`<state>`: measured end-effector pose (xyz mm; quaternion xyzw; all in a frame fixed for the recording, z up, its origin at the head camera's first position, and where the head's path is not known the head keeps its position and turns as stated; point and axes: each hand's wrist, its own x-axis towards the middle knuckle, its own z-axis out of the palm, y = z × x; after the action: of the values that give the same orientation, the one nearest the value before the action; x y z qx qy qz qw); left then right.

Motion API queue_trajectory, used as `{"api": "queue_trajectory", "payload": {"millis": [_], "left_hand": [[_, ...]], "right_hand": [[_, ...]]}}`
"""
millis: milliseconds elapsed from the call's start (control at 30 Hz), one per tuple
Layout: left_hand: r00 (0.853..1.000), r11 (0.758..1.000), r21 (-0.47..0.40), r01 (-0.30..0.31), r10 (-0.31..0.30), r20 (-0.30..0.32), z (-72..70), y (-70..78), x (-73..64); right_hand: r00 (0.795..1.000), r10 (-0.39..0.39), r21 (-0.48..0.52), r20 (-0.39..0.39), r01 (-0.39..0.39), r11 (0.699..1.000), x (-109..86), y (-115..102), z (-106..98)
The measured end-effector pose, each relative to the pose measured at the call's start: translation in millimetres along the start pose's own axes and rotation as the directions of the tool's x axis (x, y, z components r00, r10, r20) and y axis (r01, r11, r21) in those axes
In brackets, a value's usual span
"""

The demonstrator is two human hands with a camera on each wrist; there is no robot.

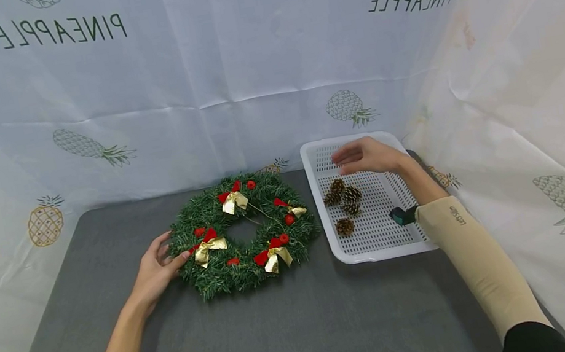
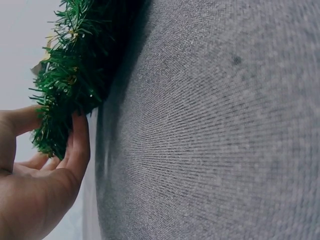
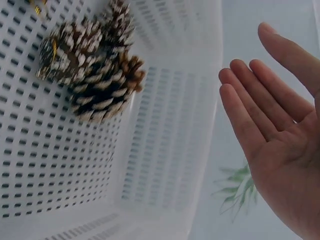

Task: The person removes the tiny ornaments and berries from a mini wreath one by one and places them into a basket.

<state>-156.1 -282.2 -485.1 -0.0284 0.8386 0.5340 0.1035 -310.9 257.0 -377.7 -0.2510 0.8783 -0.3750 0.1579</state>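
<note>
A green Christmas wreath with red and gold bows lies on the grey table. At its left edge my left hand grips the greenery, thumb on top and fingers underneath. The left wrist view shows this edge of the wreath between thumb and fingers, tilted up off the tabletop. Over the back of a white perforated basket hovers my right hand, its fingers extended and holding nothing. Several brown pine cones lie in the basket's left half. In the right wrist view, white-tipped pine cones show close up.
The grey table stretches in front of the wreath and basket. Behind them hangs a pale curtain with pineapple prints, and another stretch of curtain runs along the right side, close to my right arm.
</note>
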Motion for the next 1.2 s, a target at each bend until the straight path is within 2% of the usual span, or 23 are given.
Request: {"api": "queue_trajectory", "payload": {"millis": [533, 733, 1000, 1200], "left_hand": [[1.000, 1.000, -0.010, 0.001, -0.001, 0.004, -0.3, -1.2, 0.4], [1.000, 1.000, -0.011, 0.004, -0.004, 0.007, -0.4, -1.0, 0.7], [1.000, 1.000, -0.012, 0.001, -0.001, 0.004, -0.3, -0.8, 1.0], [1.000, 1.000, -0.008, 0.002, -0.002, 0.002, -0.1, -0.6, 1.9]], "right_hand": [[0.993, -0.121, 0.166, -0.018, 0.122, 0.978, 7.5, -60, 34], [0.986, -0.165, 0.143, -0.026, 0.167, 0.976, 5.0, -76, 50], [0.980, -0.199, 0.121, -0.021, 0.200, 0.972, 3.3, -86, 66], [0.978, -0.206, 0.156, -0.005, 0.205, 0.966, -0.1, -94, 79]]}}
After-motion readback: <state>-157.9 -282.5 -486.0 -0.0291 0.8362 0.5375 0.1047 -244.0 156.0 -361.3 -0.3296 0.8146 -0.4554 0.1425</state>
